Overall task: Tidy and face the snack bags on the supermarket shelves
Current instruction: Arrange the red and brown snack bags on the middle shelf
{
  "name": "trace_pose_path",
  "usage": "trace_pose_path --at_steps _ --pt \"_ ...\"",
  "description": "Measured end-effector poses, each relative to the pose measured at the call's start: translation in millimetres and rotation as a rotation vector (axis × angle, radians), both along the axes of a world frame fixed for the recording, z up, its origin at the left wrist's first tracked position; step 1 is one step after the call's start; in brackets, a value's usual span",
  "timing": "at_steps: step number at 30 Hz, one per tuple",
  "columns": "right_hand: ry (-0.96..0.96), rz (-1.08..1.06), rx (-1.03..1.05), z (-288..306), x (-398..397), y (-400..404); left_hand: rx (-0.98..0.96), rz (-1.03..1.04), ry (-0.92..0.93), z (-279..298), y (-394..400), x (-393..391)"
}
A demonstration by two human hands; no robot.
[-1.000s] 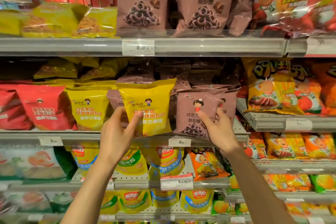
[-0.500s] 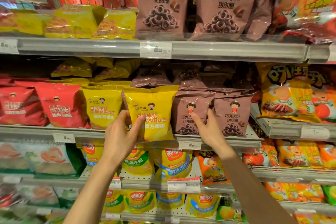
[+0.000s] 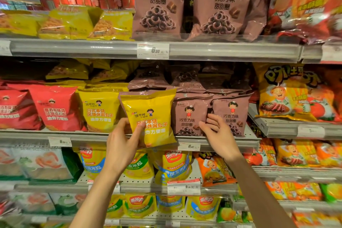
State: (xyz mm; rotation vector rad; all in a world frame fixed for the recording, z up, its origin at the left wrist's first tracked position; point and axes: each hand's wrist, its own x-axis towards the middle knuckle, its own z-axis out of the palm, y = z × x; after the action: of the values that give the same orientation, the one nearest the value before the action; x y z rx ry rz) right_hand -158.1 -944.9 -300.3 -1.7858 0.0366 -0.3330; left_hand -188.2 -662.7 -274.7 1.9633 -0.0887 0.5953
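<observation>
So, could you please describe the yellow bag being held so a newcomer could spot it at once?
Find the middle shelf, under the big brown ring-snack bags. Between the upright yellow bag and the small brown bags, the held yellow bag sits at the shelf edge. Unlike its neighbours, it is tilted and gripped by the left hand.

shelf slot right of the held yellow bag (image 3: 149, 116) is blocked by two brown bags (image 3: 190, 116); dark space is left above them.
</observation>
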Motion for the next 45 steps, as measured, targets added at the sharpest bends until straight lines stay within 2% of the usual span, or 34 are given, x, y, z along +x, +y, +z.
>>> trace_pose_path --at_steps 3,7,12,21,28,35,41,45 --pt "-0.051 -0.032 0.067 -10.0 -8.4 -6.0 -0.046 0.011 0.013 -3.7 1.2 -3.3" --pt "-0.016 0.018 0.226 -29.5 -18.5 -6.2 -0.127 0.018 0.027 -9.4 1.8 -12.3" --pt "-0.090 0.059 0.155 -42.5 -35.6 1.7 -0.163 0.032 0.063 -19.1 3.1 -26.0" --pt "0.074 0.050 0.172 -53.8 -46.8 42.3 -0.280 0.029 0.089 -38.2 30.1 -50.5" --pt "0.117 0.016 0.109 -55.6 -62.0 111.6 -0.301 -0.002 0.105 -46.6 97.8 -55.5" --pt "0.062 -0.030 0.215 -49.1 -80.0 213.3 -0.199 -0.063 0.078 -45.5 205.9 -52.0" --pt "0.050 -0.113 0.136 -41.4 -75.5 284.1 -0.236 -0.068 0.119 -49.2 279.5 -38.3" --pt "0.041 -0.076 0.206 -29.5 -58.0 316.5 -0.299 -0.065 0.120 -44.2 309.6 -22.4"
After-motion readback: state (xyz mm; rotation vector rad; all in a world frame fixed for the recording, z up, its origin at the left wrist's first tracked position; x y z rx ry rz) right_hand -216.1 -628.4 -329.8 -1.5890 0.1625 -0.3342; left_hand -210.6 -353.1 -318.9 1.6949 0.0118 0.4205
